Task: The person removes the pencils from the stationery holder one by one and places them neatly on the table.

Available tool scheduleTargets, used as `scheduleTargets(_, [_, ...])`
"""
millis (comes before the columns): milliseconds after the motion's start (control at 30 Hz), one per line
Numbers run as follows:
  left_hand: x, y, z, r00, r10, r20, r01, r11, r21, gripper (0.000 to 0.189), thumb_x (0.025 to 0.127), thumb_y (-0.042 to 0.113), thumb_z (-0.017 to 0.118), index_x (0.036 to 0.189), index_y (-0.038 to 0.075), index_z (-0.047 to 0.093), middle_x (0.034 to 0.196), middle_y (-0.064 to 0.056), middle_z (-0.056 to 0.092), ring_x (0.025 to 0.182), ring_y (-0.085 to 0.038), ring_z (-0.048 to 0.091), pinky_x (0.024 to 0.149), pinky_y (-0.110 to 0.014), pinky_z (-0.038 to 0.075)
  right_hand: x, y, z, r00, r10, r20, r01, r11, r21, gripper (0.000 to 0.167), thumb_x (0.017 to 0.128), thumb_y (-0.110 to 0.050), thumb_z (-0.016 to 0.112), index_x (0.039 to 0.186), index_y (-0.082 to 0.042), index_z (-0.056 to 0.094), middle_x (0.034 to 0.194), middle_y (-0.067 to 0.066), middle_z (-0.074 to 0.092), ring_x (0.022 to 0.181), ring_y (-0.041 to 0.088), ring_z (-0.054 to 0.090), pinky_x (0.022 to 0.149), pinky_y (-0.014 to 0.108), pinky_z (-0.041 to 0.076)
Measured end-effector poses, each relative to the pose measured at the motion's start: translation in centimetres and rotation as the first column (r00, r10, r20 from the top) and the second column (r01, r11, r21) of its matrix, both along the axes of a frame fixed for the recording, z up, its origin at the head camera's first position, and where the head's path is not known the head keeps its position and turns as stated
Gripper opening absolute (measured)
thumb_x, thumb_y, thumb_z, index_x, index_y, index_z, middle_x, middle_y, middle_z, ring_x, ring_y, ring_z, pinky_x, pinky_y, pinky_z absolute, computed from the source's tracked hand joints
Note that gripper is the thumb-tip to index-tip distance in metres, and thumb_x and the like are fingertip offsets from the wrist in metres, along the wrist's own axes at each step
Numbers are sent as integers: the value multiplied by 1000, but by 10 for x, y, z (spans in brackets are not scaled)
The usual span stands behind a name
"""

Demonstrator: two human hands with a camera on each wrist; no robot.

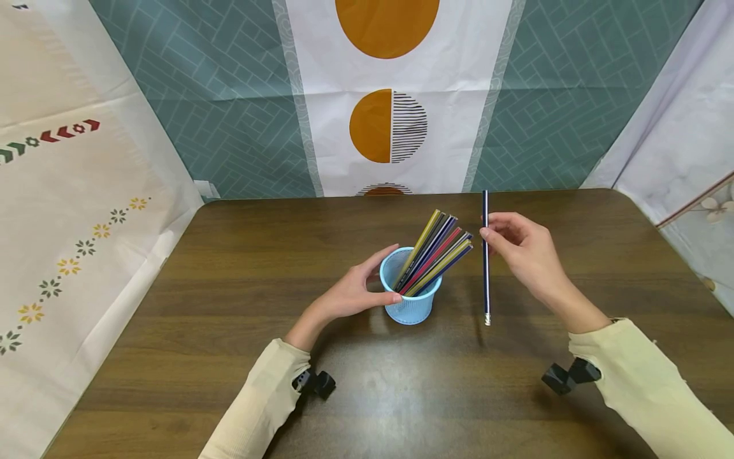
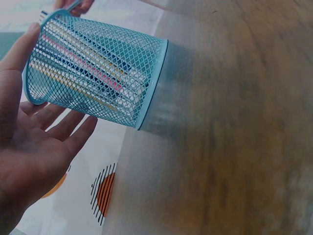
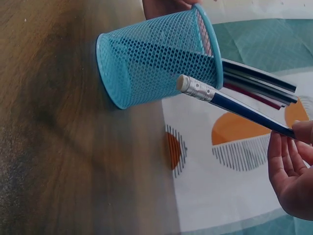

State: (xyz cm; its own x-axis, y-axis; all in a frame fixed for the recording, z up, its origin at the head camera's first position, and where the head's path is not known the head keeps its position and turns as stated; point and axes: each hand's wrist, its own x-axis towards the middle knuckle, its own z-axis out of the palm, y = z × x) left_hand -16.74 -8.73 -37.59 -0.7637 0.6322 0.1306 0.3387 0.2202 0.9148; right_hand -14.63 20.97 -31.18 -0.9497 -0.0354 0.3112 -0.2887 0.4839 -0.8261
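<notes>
Risk: the striped pencil could swivel or slip, since only the fingertips of the right hand pinch it; the mesh cup might tip if knocked, its loose pencils all leaning right. The striped pencil hangs eraser-down below the pinch, right of the cup, apart. Left hand: thumb and fingers spread round the cup's rim, gripping.

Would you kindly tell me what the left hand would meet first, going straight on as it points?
The left hand would most likely meet the blue mesh cup, which it partly encircles.
</notes>
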Motion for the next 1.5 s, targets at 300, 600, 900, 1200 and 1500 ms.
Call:
scheduleTargets(300, [1, -1, 0, 1000, 3, 5, -3, 1000, -2, 86, 84, 22, 77, 153, 12, 26, 139, -11, 47, 121, -21, 52, 100, -33, 42, -12, 1, -17, 997, 27, 71, -27, 1000, -8, 27, 95, -11, 63, 115, 6, 61, 86, -5, 63, 70, 15, 61, 62, 19, 50])
scheduleTargets(600, [1, 0, 1, 1000, 0, 8, 0, 1000, 2, 85, 85, 17, 76, 153, 12, 26, 140, -10, 47, 122, -21, 51, 101, -32, 42, -17, -3, -32, 987, 76, 144, -73, 997, -23, 27, 96, -5, 59, 119, 9, 58, 99, 20, 62, 75, 15, 59, 66, 27, 55])
scheduleTargets(900, [1, 0, 0, 1000, 0, 9, 0, 1000, 0, 86, 84, 22, 77, 153, 14, 26, 141, -9, 46, 122, -21, 51, 101, -32, 42, -21, -7, -43, 969, 112, 221, -107, 994, -35, 31, 96, -6, 59, 121, 12, 55, 102, 22, 60, 78, 13, 58, 69, 28, 56])
scheduleTargets(1200, [1, 0, 0, 1000, -1, 8, 1, 1000, 3, 87, 84, 24, 77, 153, 13, 26, 140, -10, 47, 121, -21, 52, 101, -32, 42, -24, -9, -55, 960, 108, 257, -102, 994, -38, 30, 95, -3, 59, 120, 13, 54, 97, 22, 59, 77, 15, 58, 65, 26, 56])
scheduleTargets(1500, [2, 0, 1, 1000, -3, 0, 3, 1000, 6, 86, 84, 21, 76, 153, 13, 26, 139, -10, 48, 122, -22, 51, 101, -34, 42, -29, -10, -65, 947, 110, 303, -103, 994, -40, 32, 96, -5, 58, 123, 13, 54, 97, 20, 59, 79, 18, 57, 63, 26, 56])
